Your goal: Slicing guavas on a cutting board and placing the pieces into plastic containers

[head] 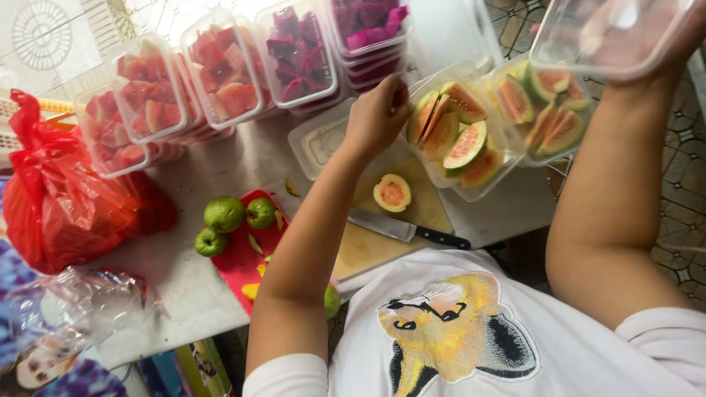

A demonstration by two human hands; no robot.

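My left hand (379, 110) reaches over the table, its fingers curled onto a guava slice (424, 115) at the left edge of a clear box of guava slices (471, 187). My right hand (687, 37) is raised at the upper right and holds an empty clear plastic lid (610, 33); the fingers are mostly hidden behind it. A second clear box of guava slices (540, 110) stands under the raised lid. A guava half (392, 192) lies cut side up on the wooden cutting board (368, 250), and a black-handled knife (408, 230) lies next to it.
Clear boxes of red watermelon pieces (147, 95) and purple dragon fruit (301, 55) line the far side. Three whole green guavas (224, 213) sit by a red tray (239, 261). A red plastic bag (59, 198) is at the left, and an empty clear tub (320, 143) is near my left hand.
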